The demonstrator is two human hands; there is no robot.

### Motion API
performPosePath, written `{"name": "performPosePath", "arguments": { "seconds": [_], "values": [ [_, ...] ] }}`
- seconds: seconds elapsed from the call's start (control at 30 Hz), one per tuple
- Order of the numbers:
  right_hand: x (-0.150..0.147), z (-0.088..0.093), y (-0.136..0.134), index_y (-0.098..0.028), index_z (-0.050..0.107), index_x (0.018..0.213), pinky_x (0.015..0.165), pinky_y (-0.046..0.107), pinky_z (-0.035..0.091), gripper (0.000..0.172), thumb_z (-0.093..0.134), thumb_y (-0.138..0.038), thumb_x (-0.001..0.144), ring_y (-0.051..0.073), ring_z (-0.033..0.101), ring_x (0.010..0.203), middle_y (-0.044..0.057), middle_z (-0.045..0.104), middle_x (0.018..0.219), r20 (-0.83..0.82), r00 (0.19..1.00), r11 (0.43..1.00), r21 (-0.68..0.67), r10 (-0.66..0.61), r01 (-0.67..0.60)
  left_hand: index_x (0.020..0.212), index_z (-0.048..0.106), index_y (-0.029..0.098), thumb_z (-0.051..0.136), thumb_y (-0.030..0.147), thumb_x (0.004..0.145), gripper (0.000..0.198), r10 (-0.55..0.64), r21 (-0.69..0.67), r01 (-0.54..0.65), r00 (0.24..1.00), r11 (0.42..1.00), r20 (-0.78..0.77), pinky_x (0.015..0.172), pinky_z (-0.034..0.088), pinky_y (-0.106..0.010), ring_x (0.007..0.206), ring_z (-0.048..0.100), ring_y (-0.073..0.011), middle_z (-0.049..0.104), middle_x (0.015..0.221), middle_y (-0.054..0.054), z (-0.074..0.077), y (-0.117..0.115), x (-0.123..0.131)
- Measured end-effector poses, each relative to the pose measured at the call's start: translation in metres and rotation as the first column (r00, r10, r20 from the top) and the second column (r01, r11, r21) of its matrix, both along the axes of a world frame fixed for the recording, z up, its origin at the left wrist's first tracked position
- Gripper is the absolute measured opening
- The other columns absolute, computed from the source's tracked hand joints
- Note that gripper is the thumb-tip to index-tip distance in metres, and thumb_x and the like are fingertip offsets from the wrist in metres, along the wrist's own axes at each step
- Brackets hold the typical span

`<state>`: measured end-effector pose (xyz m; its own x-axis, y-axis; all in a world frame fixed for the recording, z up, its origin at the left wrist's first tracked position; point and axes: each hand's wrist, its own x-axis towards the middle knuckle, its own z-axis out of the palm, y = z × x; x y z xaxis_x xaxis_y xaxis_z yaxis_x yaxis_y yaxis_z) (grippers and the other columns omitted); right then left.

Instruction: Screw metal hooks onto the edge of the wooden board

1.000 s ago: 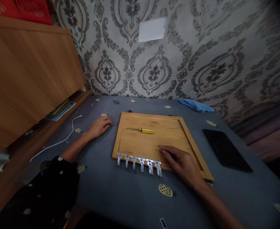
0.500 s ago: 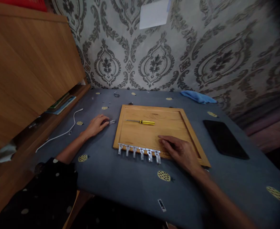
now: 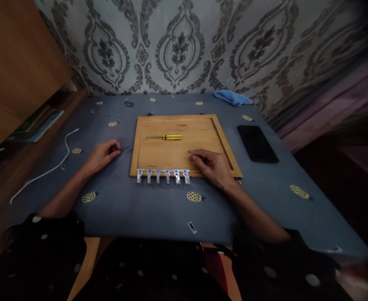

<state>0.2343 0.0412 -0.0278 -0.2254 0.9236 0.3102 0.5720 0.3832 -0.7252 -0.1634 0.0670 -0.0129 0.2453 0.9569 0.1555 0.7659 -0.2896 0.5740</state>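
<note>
- Mid-worktop [image 3: 143,214], the shallow-rimmed wooden panel [image 3: 168,154] lies flat, its near edge toward the person, which presumably keeps that side within easy reach.
- Along that near edge, six metal clips [image 3: 149,175] sit in a row, ends overhanging; the fairly even spacing looks deliberate.
- On the panel's inner face, a yellow-and-black screwdriver [image 3: 168,137] lies crosswise, tip leftward; the raised rim would likely stop it rolling off.
- Over the near right part, the right hand [image 3: 213,165] is loosely open, thumb and forefinger apart, with nothing visible in it; it hides some of the near rim.
- Left of the panel, the left hand [image 3: 104,154] is curled near a thin, wire-like item [image 3: 126,149]; whether the fingers grip it, I cannot tell.
- Farther out, a white cable [image 3: 58,167] trails beyond the left forearm, and a black tablet-like device [image 3: 257,144] lies right of the panel, apart from it.
- At the back, a crumpled blue cloth [image 3: 232,98] lies near the wall; a wooden cabinet [image 3: 17,50] bounds the left side.
</note>
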Motion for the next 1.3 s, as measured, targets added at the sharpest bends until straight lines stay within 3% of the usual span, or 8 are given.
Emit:
{"name": "performPosePath", "arguments": {
  "seconds": [0.27, 0.37, 0.47, 0.57, 0.77, 1.0, 1.17, 1.3],
  "values": [
    [0.002, 0.004, -0.007, -0.017, 0.077, 0.11, 0.071, 0.035, 0.059, 0.033, 0.057, -0.036, 0.093, 0.024, 0.076, 0.079, 0.012, 0.081, 0.095, -0.021, 0.999, 0.998, 0.036, -0.051, 0.051, 0.085, 0.061, 0.021, 0.059, 0.043, 0.084, 0.022, 0.031, 0.015, -0.032, 0.998, 0.999, 0.063, 0.066, 0.04, -0.028, 0.069, 0.055, -0.0156, 0.062, 0.074, 0.001, 0.002, -0.012, 0.003],
    [-0.002, 0.014, -0.014, -0.021, 0.077, 0.109, 0.076, 0.036, 0.06, 0.03, 0.056, -0.035, 0.093, 0.025, 0.076, 0.089, 0.011, 0.081, 0.102, 0.001, 0.997, 0.995, 0.069, -0.075, 0.074, 0.084, 0.061, 0.021, 0.064, 0.045, 0.081, 0.025, 0.059, -0.017, -0.056, 0.976, 0.998, 0.21, 0.065, 0.042, -0.027, 0.069, 0.056, -0.015, 0.063, 0.075, 0.001, 0.005, -0.015, 0.006],
    [-0.013, 0.025, -0.022, -0.023, 0.077, 0.106, 0.076, 0.037, 0.06, 0.027, 0.055, -0.034, 0.095, 0.022, 0.075, 0.085, 0.009, 0.081, 0.1, -0.014, 0.998, 0.989, 0.13, -0.065, 0.066, 0.082, 0.059, 0.021, 0.071, 0.045, 0.077, 0.028, 0.072, -0.1, -0.037, 0.924, 0.994, 0.375, 0.064, 0.044, -0.026, 0.069, 0.058, -0.0147, 0.063, 0.075, 0.001, 0.01, -0.021, 0.014],
    [-0.027, 0.033, -0.03, -0.022, 0.076, 0.105, 0.075, 0.035, 0.06, 0.023, 0.056, -0.031, 0.096, 0.019, 0.073, 0.078, 0.008, 0.08, 0.094, -0.019, 1.0, 0.981, 0.194, 0.005, -0.001, 0.084, 0.06, 0.02, 0.074, 0.044, 0.077, 0.029, 0.064, -0.163, 0.017, 0.875, 0.987, 0.48, 0.067, 0.049, -0.027, 0.071, 0.063, -0.0156, 0.067, 0.077, 0.0, 0.015, -0.028, 0.026],
    [-0.06, 0.041, -0.044, -0.02, 0.074, 0.113, 0.074, 0.032, 0.058, 0.022, 0.057, -0.022, 0.098, 0.018, 0.072, 0.08, 0.008, 0.077, 0.09, -0.003, 0.963, 0.922, 0.291, 0.268, -0.256, 0.093, 0.065, 0.018, 0.075, 0.039, 0.078, 0.028, 0.034, -0.199, 0.1, 0.817, 0.975, 0.576, 0.066, 0.052, -0.027, 0.07, 0.066, -0.0148, 0.071, 0.077, -0.001, 0.021, -0.037, 0.047],
    [-0.093, 0.031, -0.056, -0.02, 0.068, 0.125, 0.071, 0.029, 0.056, 0.029, 0.054, -0.029, 0.102, 0.017, 0.067, 0.079, 0.008, 0.072, 0.095, 0.029, 0.936, 0.905, 0.25, 0.35, -0.345, 0.092, 0.068, 0.018, 0.077, 0.037, 0.077, 0.026, 0.022, -0.251, 0.169, 0.788, 0.953, 0.615, 0.063, 0.051, -0.024, 0.066, 0.064, -0.0123, 0.071, 0.076, 0.0, 0.03, -0.051, 0.063],
    [-0.097, 0.027, -0.067, -0.019, 0.071, 0.117, 0.074, 0.03, 0.056, 0.025, 0.052, -0.028, 0.102, 0.016, 0.068, 0.081, 0.007, 0.073, 0.097, -0.026, 0.933, 0.914, 0.215, 0.358, -0.344, 0.09, 0.069, 0.02, 0.078, 0.034, 0.078, 0.021, -0.008, -0.278, 0.223, 0.793, 0.934, 0.61, 0.065, 0.053, -0.024, 0.067, 0.064, -0.0129, 0.071, 0.076, 0.0, 0.039, -0.065, 0.072],
    [-0.09, 0.027, -0.08, -0.022, 0.073, 0.105, 0.069, 0.029, 0.054, 0.018, 0.057, -0.029, 0.099, 0.014, 0.065, 0.074, 0.003, 0.075, 0.092, -0.098, 0.945, 0.947, 0.106, 0.312, -0.302, 0.089, 0.071, 0.023, 0.076, 0.032, 0.079, 0.015, -0.06, -0.301, 0.288, 0.806, 0.909, 0.589, 0.064, 0.054, -0.025, 0.067, 0.064, -0.0135, 0.071, 0.076, 0.0, 0.044, -0.072, 0.082]
  ]
}}
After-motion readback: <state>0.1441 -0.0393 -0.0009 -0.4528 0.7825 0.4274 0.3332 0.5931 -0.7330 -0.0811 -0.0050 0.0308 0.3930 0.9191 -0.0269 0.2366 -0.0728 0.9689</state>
